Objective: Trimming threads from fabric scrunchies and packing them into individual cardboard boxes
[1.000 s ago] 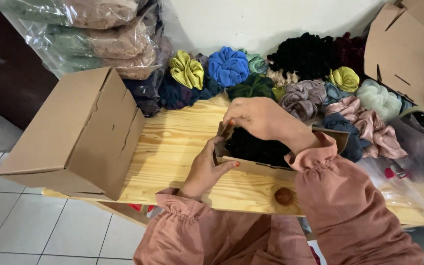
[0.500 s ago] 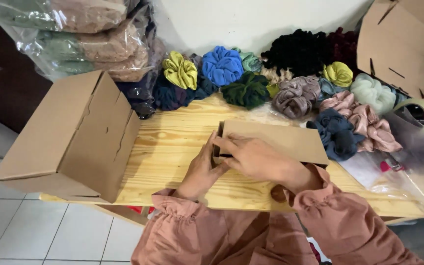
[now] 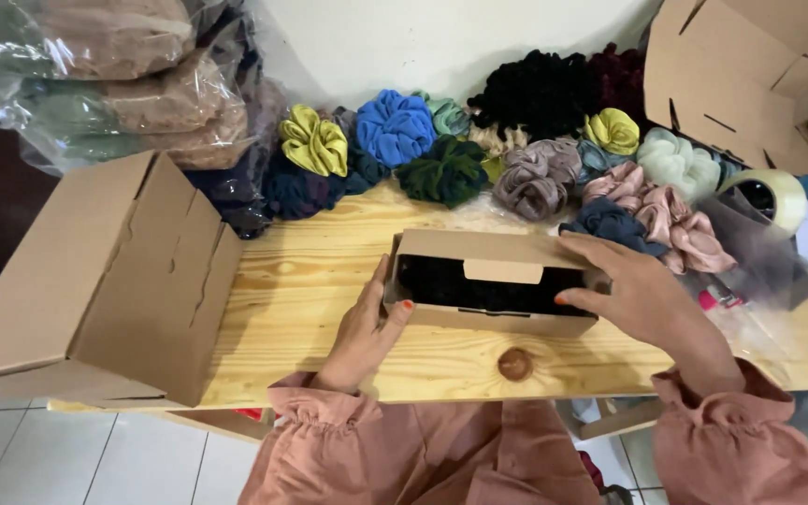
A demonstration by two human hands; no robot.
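Observation:
A small flat cardboard box (image 3: 493,323) lies on the pale wooden table (image 3: 310,290), its lid half lowered so a dark gap shows black fabric (image 3: 441,285) inside. My left hand (image 3: 364,329) grips the box's left end, thumb on the front wall. My right hand (image 3: 638,295) holds the right end, fingers resting on the lid and thumb at the front edge. Both wrists wear dusty-pink gathered sleeves.
A large open cardboard carton (image 3: 95,281) lies on its side at the table's left edge. Several coloured scrunchies (image 3: 395,126) are piled along the back wall. Bagged fabric (image 3: 114,84) sits back left, folded cardboard (image 3: 731,75) back right, a tape roll (image 3: 764,196) at right.
My right hand came out of the box and brought the lid down over the black fabric; now it has shifted to the right end, with the lid slightly raised again.

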